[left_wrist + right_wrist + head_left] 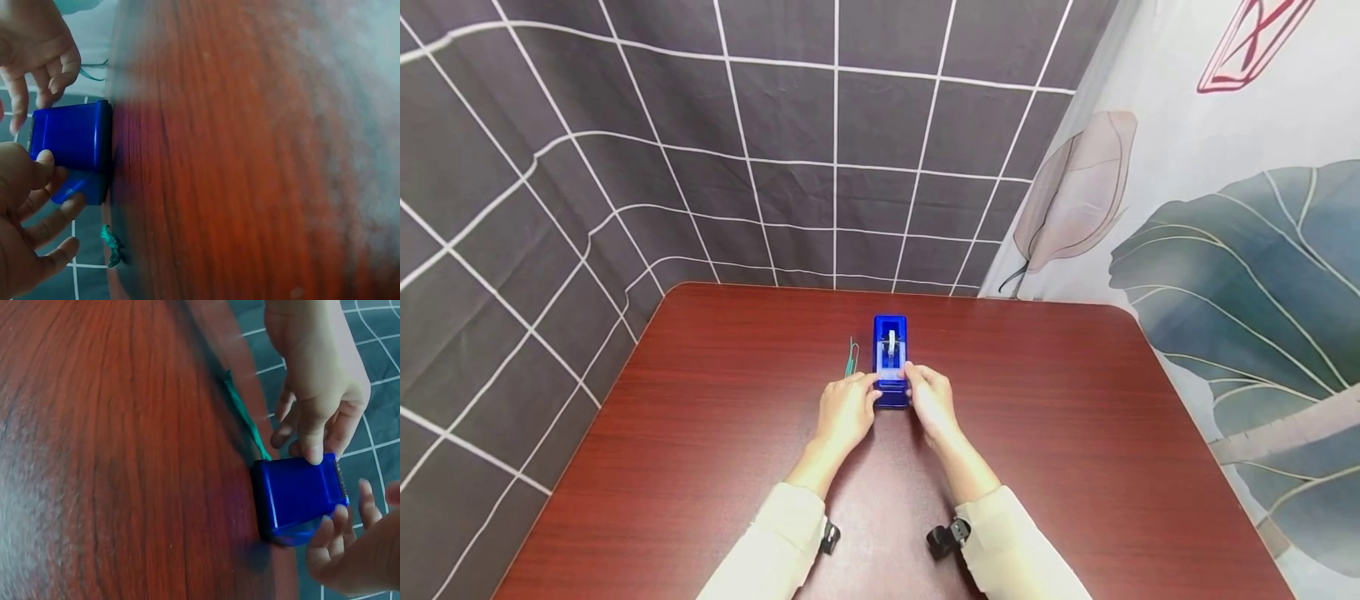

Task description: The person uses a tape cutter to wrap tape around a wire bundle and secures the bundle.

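Observation:
A blue tape dispenser with a small pale roll inside stands lengthwise in the head view. My left hand grips its near left corner, the thumb on the near face and fingers along the side, as the right wrist view shows. At the near right corner is my right hand, loosely bent fingertips touching the dispenser's side close to the serrated cutter edge. Whether the right fingertips pinch any tape, I cannot tell. In the left wrist view the dispenser sits between both hands.
A thin green looped cord lies just left of the dispenser on the reddish-brown table. Beyond the table's back edge hangs a dark grid-patterned curtain; a white leaf-printed curtain hangs at the right.

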Demonstrator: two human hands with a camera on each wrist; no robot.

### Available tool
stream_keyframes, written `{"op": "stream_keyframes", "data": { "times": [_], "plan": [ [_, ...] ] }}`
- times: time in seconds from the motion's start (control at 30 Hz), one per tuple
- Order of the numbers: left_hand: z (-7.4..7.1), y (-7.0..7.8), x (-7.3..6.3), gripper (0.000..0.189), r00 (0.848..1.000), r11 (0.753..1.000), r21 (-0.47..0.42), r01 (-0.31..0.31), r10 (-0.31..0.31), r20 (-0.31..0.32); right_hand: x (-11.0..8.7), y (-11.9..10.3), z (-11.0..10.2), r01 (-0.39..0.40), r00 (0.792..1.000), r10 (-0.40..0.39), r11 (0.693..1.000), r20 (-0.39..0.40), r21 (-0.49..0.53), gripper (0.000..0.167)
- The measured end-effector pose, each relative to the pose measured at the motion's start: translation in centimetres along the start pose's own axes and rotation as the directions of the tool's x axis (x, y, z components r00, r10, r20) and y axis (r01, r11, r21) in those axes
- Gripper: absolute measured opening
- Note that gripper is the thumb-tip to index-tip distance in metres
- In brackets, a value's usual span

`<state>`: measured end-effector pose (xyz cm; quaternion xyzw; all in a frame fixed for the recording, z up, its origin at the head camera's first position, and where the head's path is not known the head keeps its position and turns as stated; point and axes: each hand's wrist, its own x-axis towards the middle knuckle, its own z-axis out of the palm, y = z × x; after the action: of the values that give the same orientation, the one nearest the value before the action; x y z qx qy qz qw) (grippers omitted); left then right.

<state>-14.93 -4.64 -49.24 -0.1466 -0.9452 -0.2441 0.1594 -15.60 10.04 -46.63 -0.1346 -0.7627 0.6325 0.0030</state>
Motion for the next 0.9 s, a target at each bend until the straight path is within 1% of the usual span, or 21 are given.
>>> {"op": "stream_keyframes", "data": {
  "times": [0.07,0.13,0.17,0.23,0.3,0.53,0.7,0.8,0.9],
  "plan": [
    [0.0,0.0,0.0,0.022,1.000,1.000,-0.002,-0.002,0.002,-0.008,0.1,0.1,-0.1,0.029,0.999,-0.034,0.993,-0.041,-0.114,0.033],
    [0.1,-0.1,0.0,0.022,1.000,1.000,-0.002,-0.005,0.005,-0.012,0.2,0.2,-0.2,0.042,0.997,-0.057,0.971,-0.059,-0.234,0.033],
    [0.1,-0.1,-0.1,0.022,1.000,1.000,-0.002,-0.003,0.003,-0.010,0.3,0.2,-0.2,0.046,0.997,-0.063,0.959,-0.052,-0.279,0.034],
    [0.0,-0.1,-0.1,0.022,1.000,1.000,0.000,-0.002,0.002,-0.006,0.4,0.3,-0.3,0.048,0.998,-0.062,0.941,-0.031,-0.335,0.035],
    [0.0,-0.1,-0.1,0.022,1.000,1.000,0.002,-0.002,0.002,-0.003,0.5,0.5,-0.2,0.043,0.999,-0.051,0.930,-0.014,-0.365,0.035],
    [0.1,-0.2,0.0,0.022,1.000,1.000,0.005,0.001,-0.001,0.011,1.1,0.6,0.1,0.024,0.999,-0.035,0.908,-0.018,-0.418,0.038],
    [0.0,-0.1,-0.1,0.021,1.000,1.000,0.009,0.002,-0.002,0.007,1.5,0.9,0.4,0.032,0.998,-0.050,0.903,-0.030,-0.427,0.035],
    [0.0,-0.1,-0.1,0.021,1.000,1.000,0.010,-0.001,0.001,0.000,1.7,1.1,0.5,0.024,0.998,-0.042,0.911,-0.035,-0.412,0.033],
    [0.0,-0.1,-0.1,0.021,1.000,1.000,0.007,0.001,-0.001,0.001,1.8,1.1,0.7,0.011,0.999,-0.026,0.932,-0.038,-0.362,0.031]
  ]
}}
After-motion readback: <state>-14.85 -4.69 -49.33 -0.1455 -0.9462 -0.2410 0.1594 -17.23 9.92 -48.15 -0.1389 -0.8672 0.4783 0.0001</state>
